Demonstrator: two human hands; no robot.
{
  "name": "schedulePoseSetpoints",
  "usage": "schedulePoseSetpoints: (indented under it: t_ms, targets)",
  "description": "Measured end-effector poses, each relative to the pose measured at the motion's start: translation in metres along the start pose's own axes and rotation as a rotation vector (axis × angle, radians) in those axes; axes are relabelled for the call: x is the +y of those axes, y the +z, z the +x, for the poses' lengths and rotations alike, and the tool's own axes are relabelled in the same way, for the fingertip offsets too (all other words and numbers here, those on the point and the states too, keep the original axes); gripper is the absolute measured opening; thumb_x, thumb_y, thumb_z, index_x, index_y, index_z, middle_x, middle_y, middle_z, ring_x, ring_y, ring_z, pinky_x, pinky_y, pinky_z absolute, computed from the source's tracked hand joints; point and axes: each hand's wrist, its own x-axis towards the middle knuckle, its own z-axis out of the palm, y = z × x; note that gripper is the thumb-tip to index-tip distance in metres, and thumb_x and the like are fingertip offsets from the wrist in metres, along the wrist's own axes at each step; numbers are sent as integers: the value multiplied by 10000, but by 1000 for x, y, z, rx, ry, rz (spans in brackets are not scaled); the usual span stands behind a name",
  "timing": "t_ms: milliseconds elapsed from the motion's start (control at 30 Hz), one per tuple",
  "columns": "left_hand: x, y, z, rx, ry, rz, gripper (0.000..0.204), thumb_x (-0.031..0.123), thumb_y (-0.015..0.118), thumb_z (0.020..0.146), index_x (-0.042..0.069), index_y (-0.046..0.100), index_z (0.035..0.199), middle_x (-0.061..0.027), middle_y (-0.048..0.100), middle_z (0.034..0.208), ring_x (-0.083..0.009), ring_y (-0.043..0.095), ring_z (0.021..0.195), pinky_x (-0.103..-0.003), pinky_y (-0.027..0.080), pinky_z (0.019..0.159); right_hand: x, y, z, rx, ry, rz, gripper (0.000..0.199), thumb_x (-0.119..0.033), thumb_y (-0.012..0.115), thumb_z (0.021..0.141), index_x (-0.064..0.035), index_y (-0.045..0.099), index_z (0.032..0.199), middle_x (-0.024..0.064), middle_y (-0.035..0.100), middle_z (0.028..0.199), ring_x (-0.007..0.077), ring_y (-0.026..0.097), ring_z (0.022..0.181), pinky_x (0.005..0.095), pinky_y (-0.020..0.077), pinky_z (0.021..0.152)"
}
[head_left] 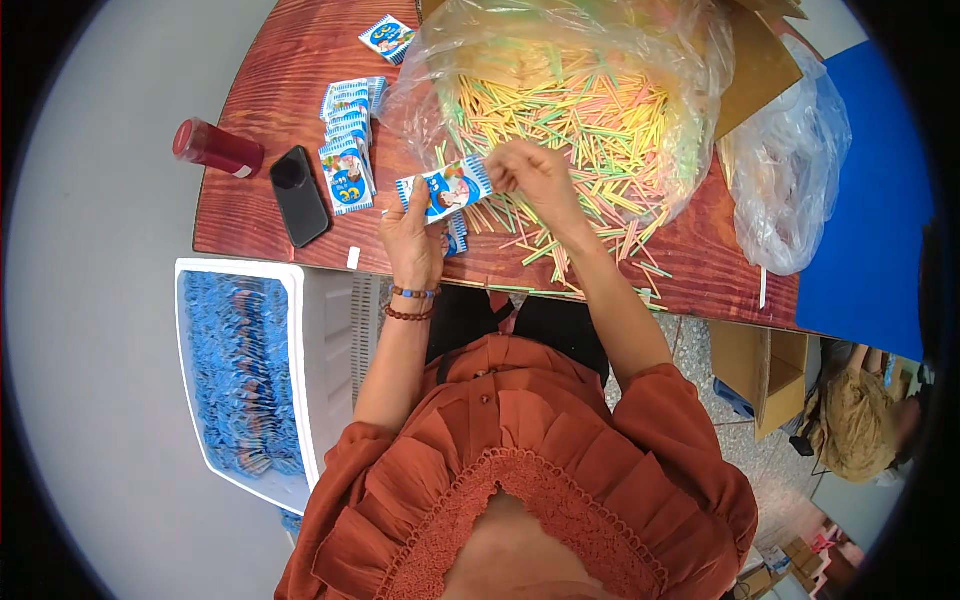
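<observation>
Blue-and-white, the small printed packet [444,190] sits pinched in the left hand [412,232], lifted just above the table [260,215] near its front edge, its long axis running toward the right hand and tilted slightly up at that end. The right hand [535,175] meets the packet's right end, its grip closed there, apparently on thin coloured sticks, though what it holds cannot be told for sure. Directly behind both hands a heap of yellow, green and pink sticks [580,125] spills from a clear plastic bag [560,50], some strays reaching the front edge. Toward the left edge lie a stack of matching packets [348,140], a black phone [299,195] and a red bottle [216,148]; a white bin [335,350] of filled packets stands below the front-left corner.
</observation>
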Motion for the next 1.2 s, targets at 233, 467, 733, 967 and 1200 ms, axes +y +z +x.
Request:
schedulePoseSetpoints:
  t_ms: [233,467,733,967,1200]
  targets:
    - [-5,1,3,-37,-74,-37,191,231,613,942,48,663,922,-47,688,864,-111,639,736,-284,516,647,-17,0,-9,-135,-343,-459,170,-94,663,844,-42,645,1005,106,482,1308,181,511,1108,327,437,884]
    - [-2,-9,0,-78,-58,-23,196,225,597,951,41,654,913,-47,686,861,-114,635,720,-252,503,618,-23,-44,0,-226,-202,-359,123,-115,650,853,-17,701,908,80,629,1139,179,597,961,299,482,828]
    - [-8,3,-4,-29,-106,13,168,180,611,939,20,653,969,-48,689,902,-115,654,773,-285,551,671,-45,-150,53,-76,-362,-1859,295,-108,604,806,-67,606,1099,97,591,1086,279,525,1046,401,399,891]
    - [-4,4,-5,-16,-106,11,170,181,607,941,21,653,971,-52,690,910,-117,656,780,-287,552,674,-41,-139,71,-154,-420,-1921,185,-81,528,822,-15,603,979,129,605,1003,267,549,1009,389,407,843]
    - [-6,7,-6,-34,-105,-3,164,181,609,940,25,650,969,-48,687,915,-118,655,796,-291,557,683,-26,-157,71,-144,-487,-1976,228,-66,559,788,-16,563,1011,145,572,1046,292,542,1016,395,407,845]
